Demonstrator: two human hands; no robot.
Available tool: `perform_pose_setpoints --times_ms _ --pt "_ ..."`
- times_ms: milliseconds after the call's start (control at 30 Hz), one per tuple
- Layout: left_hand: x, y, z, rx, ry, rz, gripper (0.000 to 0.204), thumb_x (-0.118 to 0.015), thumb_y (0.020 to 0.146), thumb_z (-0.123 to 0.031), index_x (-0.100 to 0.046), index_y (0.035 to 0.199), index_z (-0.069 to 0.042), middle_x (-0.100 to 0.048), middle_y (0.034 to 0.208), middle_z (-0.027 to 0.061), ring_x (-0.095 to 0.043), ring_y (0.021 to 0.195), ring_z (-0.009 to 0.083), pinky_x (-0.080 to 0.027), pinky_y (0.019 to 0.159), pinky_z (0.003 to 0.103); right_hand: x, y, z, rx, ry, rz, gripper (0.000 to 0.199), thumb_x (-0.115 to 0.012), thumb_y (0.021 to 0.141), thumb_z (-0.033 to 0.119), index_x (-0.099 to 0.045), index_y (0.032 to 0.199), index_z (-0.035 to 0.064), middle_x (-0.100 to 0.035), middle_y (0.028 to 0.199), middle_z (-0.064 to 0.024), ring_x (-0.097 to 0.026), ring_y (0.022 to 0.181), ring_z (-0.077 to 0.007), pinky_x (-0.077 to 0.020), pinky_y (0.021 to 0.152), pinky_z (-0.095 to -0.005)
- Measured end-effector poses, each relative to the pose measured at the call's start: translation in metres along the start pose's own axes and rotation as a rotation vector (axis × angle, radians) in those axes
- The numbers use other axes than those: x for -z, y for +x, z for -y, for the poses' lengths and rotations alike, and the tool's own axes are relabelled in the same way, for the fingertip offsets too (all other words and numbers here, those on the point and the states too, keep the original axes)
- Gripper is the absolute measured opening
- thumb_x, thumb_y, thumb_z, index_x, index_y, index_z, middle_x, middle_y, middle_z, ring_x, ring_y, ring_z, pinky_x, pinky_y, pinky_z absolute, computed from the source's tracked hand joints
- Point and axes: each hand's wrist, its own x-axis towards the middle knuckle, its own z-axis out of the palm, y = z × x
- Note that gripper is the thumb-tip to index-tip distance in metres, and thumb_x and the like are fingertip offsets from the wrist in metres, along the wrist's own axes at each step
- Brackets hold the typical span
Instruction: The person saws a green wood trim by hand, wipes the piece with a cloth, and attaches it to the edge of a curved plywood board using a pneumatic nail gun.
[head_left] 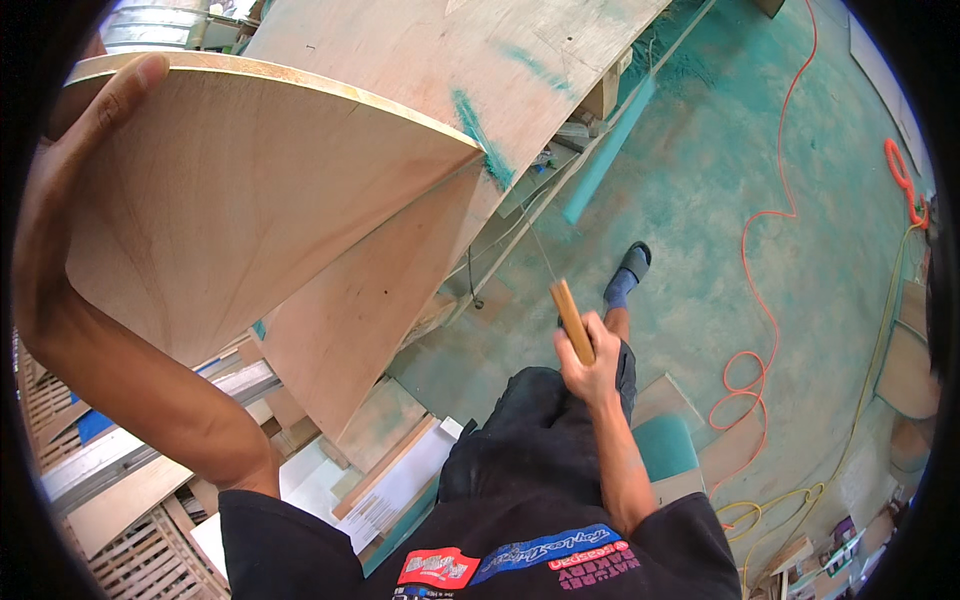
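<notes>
Two hands busy: left hand [60,190] gripping curved plywood panel [250,200] overhead, right hand [590,365] closed round wooden handle [572,318].

A curved pale plywood panel [250,200] fills the upper left, gripped at its left edge by the left hand [60,190]. Behind it lies a large flat plywood sheet [450,50]. To the right, lower down, the right hand [590,365] holds a wooden-handled tool [572,320] above the green dusty floor [700,200]. An orange power cord [760,300] trails across the floor further right.
</notes>
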Motion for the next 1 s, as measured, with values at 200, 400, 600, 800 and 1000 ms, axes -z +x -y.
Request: perform_pose_setpoints --times_ms 200,400,600,800,1000 --pt "0.003 0.008 0.012 -0.071 -0.104 0.084 0.073 -0.096 0.075 -0.031 -0.058 0.122 0.009 -0.074 0.095 0.0209 -0.072 0.083 0.0251 -0.059 0.082 0.036 0.018 0.061 0.018 0.100 0.214 -0.151 0.015 -0.072 0.089 0.006 -0.058 0.085 0.0030 -0.053 0.072 0.0042 -0.046 0.064 -0.0048 -0.0371 0.057 -0.0242" --pt "0.009 0.016 0.061 0.070 0.116 0.146 0.085 -0.088 0.076 -0.047 -0.053 0.135 0.002 -0.069 0.114 0.0231 -0.071 0.098 0.0289 -0.058 0.090 0.039 0.070 0.057 0.010 -0.007 0.366 -0.305 0.014 -0.070 0.089 0.005 -0.056 0.086 0.0058 -0.048 0.072 0.0059 -0.043 0.061 -0.0031 -0.0334 0.055 -0.0215" --pt "0.012 0.042 0.101 0.219 0.422 0.212 0.100 -0.080 0.078 -0.066 -0.047 0.151 -0.006 -0.062 0.137 0.0256 -0.069 0.116 0.0336 -0.057 0.100 0.042 0.136 0.052 0.032 -0.023 0.273 -0.342 0.011 -0.061 0.094 0.006 -0.052 0.086 0.0074 -0.045 0.067 0.0035 -0.038 0.055 -0.0041 -0.0303 0.051 -0.0230" --pt "0.000 0.036 0.104 -0.038 0.110 -0.082 0.100 -0.085 0.080 -0.054 -0.044 0.151 0.004 -0.057 0.142 0.0264 -0.064 0.124 0.0311 -0.052 0.104 0.037 0.171 0.081 0.076 0.049 0.275 -0.369 0.024 -0.063 0.098 0.025 -0.049 0.087 0.0086 -0.044 0.067 0.0029 -0.036 0.057 -0.0047 -0.0272 0.051 -0.0229" --pt "0.013 0.026 0.082 -0.179 -0.077 -0.056 0.082 -0.069 0.075 -0.085 -0.055 0.098 -0.008 -0.043 0.080 -0.0035 -0.050 0.075 0.0086 -0.043 0.068 0.022 0.192 0.117 0.113 0.142 0.174 -0.240 0.028 -0.058 0.097 0.033 -0.052 0.091 0.0069 -0.048 0.074 0.0016 -0.038 0.063 -0.0051 -0.0271 0.055 -0.0232"
